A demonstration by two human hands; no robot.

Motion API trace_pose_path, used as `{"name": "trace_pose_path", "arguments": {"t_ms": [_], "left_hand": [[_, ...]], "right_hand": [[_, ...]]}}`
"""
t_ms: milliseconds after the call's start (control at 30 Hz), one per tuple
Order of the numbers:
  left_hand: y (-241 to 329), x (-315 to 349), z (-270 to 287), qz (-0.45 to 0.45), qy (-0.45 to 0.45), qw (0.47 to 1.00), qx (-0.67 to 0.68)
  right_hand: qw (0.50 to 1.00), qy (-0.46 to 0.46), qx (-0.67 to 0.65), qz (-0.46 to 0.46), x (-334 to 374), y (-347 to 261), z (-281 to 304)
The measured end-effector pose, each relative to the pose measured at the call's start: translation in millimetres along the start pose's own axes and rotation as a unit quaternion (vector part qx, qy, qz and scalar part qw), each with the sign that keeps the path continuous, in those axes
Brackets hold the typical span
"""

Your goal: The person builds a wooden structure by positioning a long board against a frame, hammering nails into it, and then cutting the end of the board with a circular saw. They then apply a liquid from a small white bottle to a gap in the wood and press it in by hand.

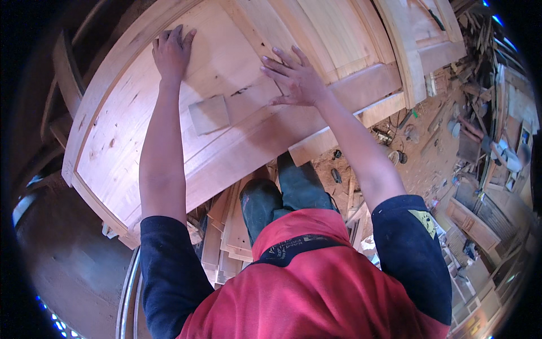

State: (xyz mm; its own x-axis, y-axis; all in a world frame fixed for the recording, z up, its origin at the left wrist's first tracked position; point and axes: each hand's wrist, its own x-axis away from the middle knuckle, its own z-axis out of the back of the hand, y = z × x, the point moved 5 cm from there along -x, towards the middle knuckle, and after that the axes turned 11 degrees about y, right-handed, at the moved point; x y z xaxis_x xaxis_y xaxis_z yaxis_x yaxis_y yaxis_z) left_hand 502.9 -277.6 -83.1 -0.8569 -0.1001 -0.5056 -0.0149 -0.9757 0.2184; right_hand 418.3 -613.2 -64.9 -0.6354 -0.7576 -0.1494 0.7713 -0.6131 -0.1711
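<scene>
A large pale wooden door (127,133) with raised frame strips and recessed panels lies flat in front of me. My left hand (172,53) rests on its far left panel near the curved frame edge, fingers slightly bent, thumb apart, with nothing visible in it. Over the rail between the panels, my right hand (296,79) is spread wide and holds nothing. Between my forearms a square greyish-tan piece, perhaps sandpaper (209,114), lies on the wood, touched by neither hand. Dark marks and small knots show in the panel's surface.
Another panelled wooden piece (440,53) adjoins at the upper right, with a dark thin tool (435,18) on it. Boards (228,237) are stacked by my legs. Scraps and tools litter the brown floor (420,152). Another person (508,155) is at the far right.
</scene>
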Motion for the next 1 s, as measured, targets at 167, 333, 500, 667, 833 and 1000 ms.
{"name": "trace_pose_path", "arguments": {"t_ms": [167, 333, 500, 667, 833, 1000], "left_hand": [[32.6, 66.4, 50.0, 0.059, 0.057, 0.995, 0.057], [73.5, 227.0, 156.6, 0.203, 0.057, 0.977, 0.031], [145.7, 363.4, 250.5, 0.312, 0.039, 0.949, -0.017], [252.1, 447.7, 225.7, 0.429, -0.244, 0.831, 0.258], [279.1, 473.8, 164.0, 0.463, -0.265, 0.769, 0.353], [285.8, 329.8, 203.5, 0.194, -0.253, 0.933, 0.165]], "right_hand": [[1.0, 0.021, 0.009, 0.009, 11.1, 3.6, 0.8], [1.0, 0.016, 0.016, 0.013, 15.1, 0.4, 5.0], [0.999, 0.019, -0.039, 0.005, 9.6, -10.8, -0.4], [0.999, -0.022, -0.01, -0.023, 16.1, 1.5, 21.3], [0.953, 0.134, -0.234, -0.138, 87.2, -9.3, 52.6], [0.906, 0.355, -0.148, -0.178, 265.8, -8.3, 101.4]]}}
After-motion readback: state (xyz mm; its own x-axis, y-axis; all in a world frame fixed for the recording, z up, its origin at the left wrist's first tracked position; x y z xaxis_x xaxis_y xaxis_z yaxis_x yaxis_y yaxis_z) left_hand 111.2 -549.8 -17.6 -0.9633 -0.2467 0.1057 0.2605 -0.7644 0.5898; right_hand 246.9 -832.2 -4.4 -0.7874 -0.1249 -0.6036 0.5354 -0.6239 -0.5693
